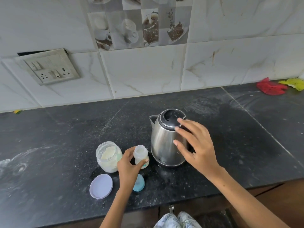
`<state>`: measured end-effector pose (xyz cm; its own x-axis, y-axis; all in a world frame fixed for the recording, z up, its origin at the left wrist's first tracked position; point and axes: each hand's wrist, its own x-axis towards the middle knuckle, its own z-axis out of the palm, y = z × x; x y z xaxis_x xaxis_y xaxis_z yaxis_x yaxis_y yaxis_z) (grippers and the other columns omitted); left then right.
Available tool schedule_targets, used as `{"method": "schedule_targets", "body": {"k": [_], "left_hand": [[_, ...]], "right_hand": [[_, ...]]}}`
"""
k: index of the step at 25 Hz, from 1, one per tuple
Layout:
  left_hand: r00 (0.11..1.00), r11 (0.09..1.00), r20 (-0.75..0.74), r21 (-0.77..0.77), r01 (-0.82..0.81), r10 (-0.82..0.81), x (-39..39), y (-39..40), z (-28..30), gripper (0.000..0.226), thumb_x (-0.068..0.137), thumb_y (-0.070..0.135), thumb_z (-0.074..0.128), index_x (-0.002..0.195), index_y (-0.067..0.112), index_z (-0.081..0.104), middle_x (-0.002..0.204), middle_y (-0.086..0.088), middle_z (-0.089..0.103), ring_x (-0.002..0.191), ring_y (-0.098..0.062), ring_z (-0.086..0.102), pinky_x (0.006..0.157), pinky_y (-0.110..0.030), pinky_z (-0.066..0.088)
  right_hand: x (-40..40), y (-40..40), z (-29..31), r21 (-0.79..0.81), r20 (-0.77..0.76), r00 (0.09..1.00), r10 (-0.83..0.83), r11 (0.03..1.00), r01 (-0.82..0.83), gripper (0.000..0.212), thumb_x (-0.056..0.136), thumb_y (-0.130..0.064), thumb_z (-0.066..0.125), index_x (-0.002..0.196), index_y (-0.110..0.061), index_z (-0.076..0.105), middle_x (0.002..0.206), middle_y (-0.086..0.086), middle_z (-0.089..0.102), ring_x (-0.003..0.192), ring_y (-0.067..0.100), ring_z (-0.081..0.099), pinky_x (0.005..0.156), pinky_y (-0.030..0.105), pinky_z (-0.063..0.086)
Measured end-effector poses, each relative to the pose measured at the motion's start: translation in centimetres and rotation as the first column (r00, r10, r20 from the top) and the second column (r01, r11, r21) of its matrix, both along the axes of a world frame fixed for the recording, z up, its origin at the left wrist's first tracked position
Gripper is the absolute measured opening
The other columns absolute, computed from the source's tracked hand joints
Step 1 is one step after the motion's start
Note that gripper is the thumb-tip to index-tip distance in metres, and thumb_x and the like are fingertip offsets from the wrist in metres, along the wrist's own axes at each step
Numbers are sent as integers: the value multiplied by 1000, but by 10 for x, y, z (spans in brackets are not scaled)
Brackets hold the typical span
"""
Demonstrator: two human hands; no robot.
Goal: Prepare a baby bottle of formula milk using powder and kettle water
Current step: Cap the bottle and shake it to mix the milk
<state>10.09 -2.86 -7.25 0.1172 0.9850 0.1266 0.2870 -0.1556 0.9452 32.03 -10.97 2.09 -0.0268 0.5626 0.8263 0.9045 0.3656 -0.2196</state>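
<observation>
Stood uncapped on the dark worktop point(65, 129), the baby bottle point(140, 156), between powder jar point(108, 156) and kettle point(166, 140). Left hand point(129, 165) grip clamped round bottle; right hand point(195, 145) fingers apart, at kettle's handle side.

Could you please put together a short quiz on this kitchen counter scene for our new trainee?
1. True or false: the kettle has its lid shut.
2. Which hand holds the baby bottle? A) left hand B) right hand C) neither
3. Fill in: the white jar lid lies on the counter in front of the ____ jar.

Key: 1 true; 2 A; 3 powder.
</observation>
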Motion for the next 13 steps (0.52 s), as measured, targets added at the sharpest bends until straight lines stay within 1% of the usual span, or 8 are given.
{"method": "schedule_targets", "body": {"k": [1, 3, 5, 7, 9, 11, 13], "left_hand": [[999, 1000, -24, -4, 28, -28, -2, 2, 1, 55, 63, 12, 88, 109, 21, 60, 106, 12, 67, 101, 0, 62, 81, -7, 47], [992, 994, -73, -12, 105, -106, -9, 7, 4, 56, 63, 17, 89, 111, 21, 59, 107, 14, 65, 104, 1, 60, 85, -10, 47], [979, 983, -85, -38, 180, -183, -17, 11, 4, 62, 66, 23, 87, 119, 18, 57, 113, 13, 64, 108, 2, 57, 89, -9, 44], [967, 970, -80, -45, 239, -242, -23, 15, 3, 61, 69, 23, 85, 121, 18, 56, 116, 10, 63, 111, 0, 57, 92, -11, 44], [955, 958, -71, -34, 286, -288, -26, 18, 2, 55, 71, 20, 84, 119, 21, 57, 115, 10, 64, 111, -1, 58, 93, -13, 45], [949, 951, -64, -33, 306, -308, -28, 19, 1, 54, 71, 19, 84, 118, 21, 56, 115, 11, 65, 110, 0, 59, 94, -16, 46], [947, 950, -71, -41, 311, -313, -28, 19, 1, 56, 70, 19, 85, 117, 19, 55, 114, 11, 64, 109, 0, 59, 93, -17, 46]], "right_hand": [[-13, -2, -3, -17, 1, 999, 53, 998, -53, 36, 83, -12, 76, 117, -7, 65, 131, 12, 60, 120, 26, 57, 102, 45, 44], [-39, -7, -22, -101, -4, 991, 136, 986, -136, 37, 84, -10, 74, 119, -9, 64, 131, 9, 61, 121, 23, 57, 105, 43, 41], [-60, -15, -49, -189, -20, 986, 166, 968, -166, 37, 87, -14, 71, 122, -13, 61, 127, 8, 62, 115, 20, 60, 104, 43, 42], [-79, -20, -78, -268, -45, 985, 166, 948, -172, 34, 88, -21, 71, 120, -13, 62, 117, 6, 64, 107, 17, 60, 99, 41, 46], [-96, -22, -102, -385, -49, 987, 151, 909, -158, 35, 87, -32, 71, 116, -13, 64, 112, 3, 64, 104, 17, 60, 92, 36, 50], [-112, -24, -118, -491, -57, 993, 105, 863, -120, 40, 85, -43, 69, 113, -16, 63, 114, 2, 62, 101, 17, 62, 85, 32, 52], [-125, -22, -124, -550, -68, 997, 45, 832, -75, 44, 81, -50, 67, 110, -18, 58, 117, 1, 63, 99, 18, 65, 81, 29, 54]]}}
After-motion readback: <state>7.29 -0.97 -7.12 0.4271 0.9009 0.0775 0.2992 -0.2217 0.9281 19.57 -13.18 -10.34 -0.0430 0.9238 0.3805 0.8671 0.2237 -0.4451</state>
